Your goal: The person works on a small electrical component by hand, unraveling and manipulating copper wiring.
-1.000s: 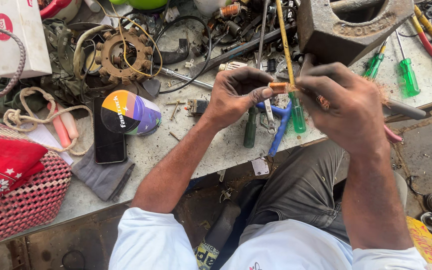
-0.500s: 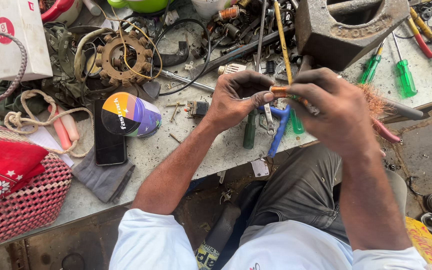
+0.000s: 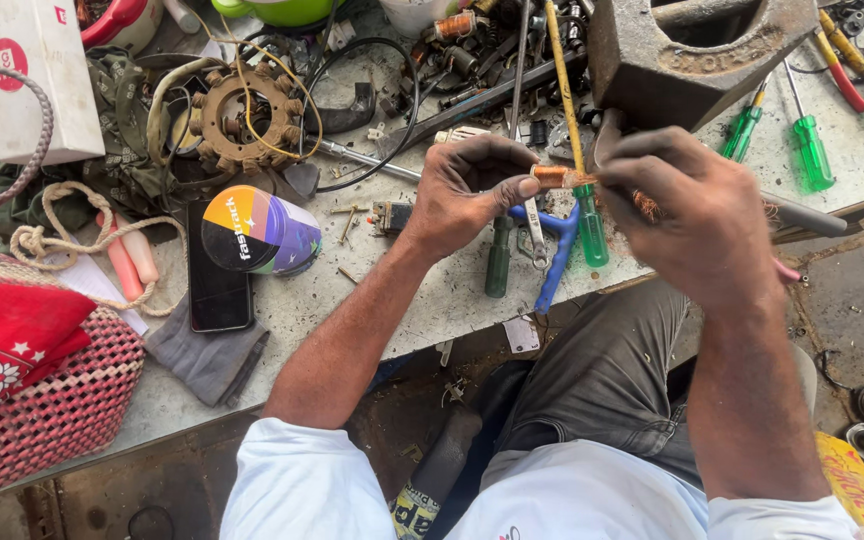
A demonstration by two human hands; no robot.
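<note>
My left hand (image 3: 472, 190) pinches a small copper wire coil (image 3: 550, 177) between thumb and fingers above the workbench (image 3: 412, 300). My right hand (image 3: 697, 215) is closed around the coil's other end, with frayed copper strands (image 3: 645, 205) showing at its fingers. Both hands hover over a green-handled screwdriver (image 3: 590, 225), a dark green handle (image 3: 497, 260) and blue-handled pliers (image 3: 557, 250). A heavy rusty metal block (image 3: 692, 55) stands just behind my right hand.
A round multicoloured tin (image 3: 257, 232), a black phone (image 3: 217, 275) and a grey cloth (image 3: 207, 355) lie left. A copper-wound stator (image 3: 249, 120), white box (image 3: 42, 75), rope (image 3: 47, 225) and pink basket (image 3: 42, 410) with red cloth sit further left. Green and red screwdrivers (image 3: 810, 145) lie right.
Both hands have stayed at the coil, shifting slightly. My right hand has turned and moved a little right, exposing more of the coil and frayed strands.
</note>
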